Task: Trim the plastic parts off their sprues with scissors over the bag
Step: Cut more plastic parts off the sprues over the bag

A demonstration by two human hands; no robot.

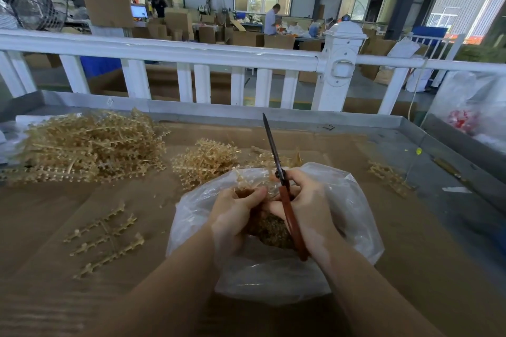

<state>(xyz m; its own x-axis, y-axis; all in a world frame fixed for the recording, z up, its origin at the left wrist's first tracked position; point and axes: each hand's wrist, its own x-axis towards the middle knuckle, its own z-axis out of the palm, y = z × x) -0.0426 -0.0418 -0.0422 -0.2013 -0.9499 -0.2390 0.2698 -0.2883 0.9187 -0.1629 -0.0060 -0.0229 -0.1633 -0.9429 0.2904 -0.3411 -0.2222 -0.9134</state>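
**Head view: two hands work scissors over an open bag on a factory bench**

Head view, looking down at a cardboard-covered bench: a clear plastic bag lies open near the middle, its mouth turned up and a dark mass of small trimmed pieces showing inside. Both hands meet above that opening. The right hand has its fingers curled around the reddish-brown handles of a pair of scissors, whose dark blades look closed and point up and away toward the far rail. The left hand is curled, thumb pressed toward the fingers, on something pale at the bag's mouth; what it pinches is too hidden by the fingers to make out.

The plastic parts are pale tan, translucent and branched like small twigs studded with knobs. A large heap of sprues sits far left, a smaller heap just beyond the bag, a flat branched piece lies near left, and another piece lies to the right.

A white railing crosses behind the bench. No writing can be read anywhere; a lit screen in the far workshop is too small to decipher. A second bag at the right edge is cut off by the frame.
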